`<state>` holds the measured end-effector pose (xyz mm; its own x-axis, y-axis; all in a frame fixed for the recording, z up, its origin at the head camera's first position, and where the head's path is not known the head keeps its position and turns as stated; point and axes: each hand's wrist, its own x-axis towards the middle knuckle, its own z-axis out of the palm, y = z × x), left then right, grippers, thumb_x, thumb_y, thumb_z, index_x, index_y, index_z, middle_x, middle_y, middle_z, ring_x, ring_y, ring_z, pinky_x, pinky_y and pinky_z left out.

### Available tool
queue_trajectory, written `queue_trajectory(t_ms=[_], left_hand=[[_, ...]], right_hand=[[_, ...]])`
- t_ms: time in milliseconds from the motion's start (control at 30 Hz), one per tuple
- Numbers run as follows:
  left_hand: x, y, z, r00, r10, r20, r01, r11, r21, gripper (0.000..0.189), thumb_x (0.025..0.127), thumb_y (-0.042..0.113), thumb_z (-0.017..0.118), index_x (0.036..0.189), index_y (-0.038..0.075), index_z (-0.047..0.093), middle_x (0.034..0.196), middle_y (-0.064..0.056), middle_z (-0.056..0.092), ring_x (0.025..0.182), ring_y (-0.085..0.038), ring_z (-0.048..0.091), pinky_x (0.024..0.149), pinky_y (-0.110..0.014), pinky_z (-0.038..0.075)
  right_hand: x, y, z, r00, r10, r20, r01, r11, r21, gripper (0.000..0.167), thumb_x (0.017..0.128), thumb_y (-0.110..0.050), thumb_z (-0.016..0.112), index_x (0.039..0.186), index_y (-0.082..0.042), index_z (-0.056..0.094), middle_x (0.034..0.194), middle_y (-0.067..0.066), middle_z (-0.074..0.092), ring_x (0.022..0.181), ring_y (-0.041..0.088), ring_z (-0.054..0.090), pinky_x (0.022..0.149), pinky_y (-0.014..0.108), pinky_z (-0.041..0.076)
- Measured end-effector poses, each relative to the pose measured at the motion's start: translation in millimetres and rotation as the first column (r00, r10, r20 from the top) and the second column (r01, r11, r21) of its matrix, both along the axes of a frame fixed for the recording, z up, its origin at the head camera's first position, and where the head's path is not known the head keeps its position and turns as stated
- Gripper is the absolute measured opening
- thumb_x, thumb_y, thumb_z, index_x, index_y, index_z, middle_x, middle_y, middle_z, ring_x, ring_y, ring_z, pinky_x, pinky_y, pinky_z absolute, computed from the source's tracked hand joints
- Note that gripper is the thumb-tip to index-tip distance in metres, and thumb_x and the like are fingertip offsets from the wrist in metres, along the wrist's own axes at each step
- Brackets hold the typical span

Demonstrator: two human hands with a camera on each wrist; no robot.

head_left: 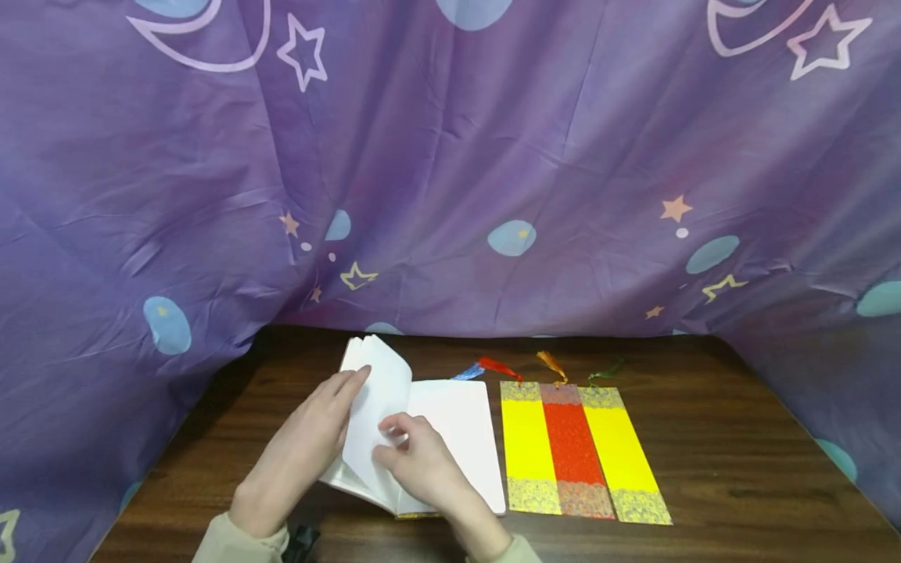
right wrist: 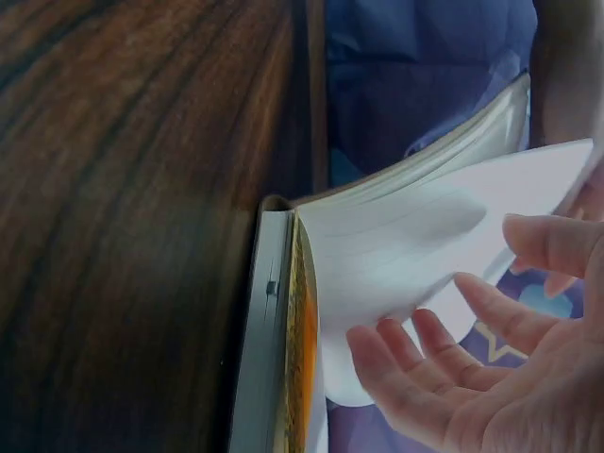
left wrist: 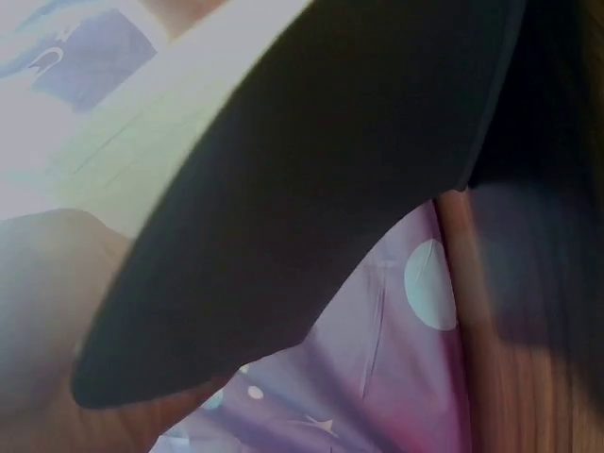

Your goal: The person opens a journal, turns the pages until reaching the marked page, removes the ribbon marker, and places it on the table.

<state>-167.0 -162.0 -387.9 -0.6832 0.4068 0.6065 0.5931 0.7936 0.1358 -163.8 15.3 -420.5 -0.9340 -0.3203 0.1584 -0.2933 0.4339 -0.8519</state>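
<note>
A notebook (head_left: 457, 438) with blank white pages lies open on the table, its left part raised. My left hand (head_left: 303, 446) rests against those raised pages, fingers fairly straight; its thumb is hidden. Close to the page, my right hand (head_left: 422, 461) has thumb and index finger apart. Spread, slightly bent fingers of the right hand appear beside the white page (right wrist: 406, 245) in the right wrist view. A gold-and-orange strip (right wrist: 302, 377) shows along the notebook's lower edge there. The dark cover (left wrist: 283, 189) fills much of the left wrist view.
Right of the notebook lie a yellow bookmark (head_left: 526, 442), a red bookmark (head_left: 573, 442) and another yellow bookmark (head_left: 619, 438), with tassels at their tops. A blue tassel (head_left: 469, 371) lies by the notebook's top edge. A purple curtain (head_left: 450, 195) hangs behind the wooden table (head_left: 739, 469).
</note>
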Motion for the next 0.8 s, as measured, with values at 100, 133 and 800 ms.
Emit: queue_trajectory(t_ms=[100,133,800], left_hand=[[-0.5,2.8,2.2,1.000,0.002,0.018,-0.002,1.000,0.029,0.041,0.085,-0.008,0.063,0.125,-0.002,0.060,0.118,-0.017,0.063,0.107,-0.033,0.062,0.094,-0.046,0.051],[-0.5,4.0,2.7,1.000,-0.001,0.021,0.001,0.999,0.033,0.038,0.085,-0.006,0.063,0.123,-0.001,0.062,0.117,-0.017,0.063,0.106,-0.033,0.062,0.093,-0.047,0.052],[5.8,14.6,-12.4,0.972,0.001,0.235,0.042,0.984,-0.176,0.010,0.087,0.007,0.070,0.097,0.008,0.067,0.100,-0.008,0.067,0.089,-0.027,0.066,0.073,-0.042,0.058]], right_hand=[[3.4,-2,0.2,0.998,0.026,-0.051,-0.022,0.996,0.082,0.030,0.084,-0.017,0.071,0.112,-0.007,0.069,0.104,0.010,0.062,0.090,0.022,0.060,0.079,0.037,0.052],[5.2,-2,0.5,0.997,0.036,-0.072,-0.027,0.992,0.120,0.031,0.085,-0.018,0.071,0.114,-0.007,0.069,0.107,0.010,0.063,0.094,0.023,0.061,0.082,0.038,0.053],[20.0,11,0.3,0.920,0.359,-0.159,-0.202,0.780,0.593,0.055,0.090,-0.033,0.068,0.142,-0.023,0.052,0.148,0.001,0.044,0.122,0.024,0.052,0.095,0.042,0.051]])
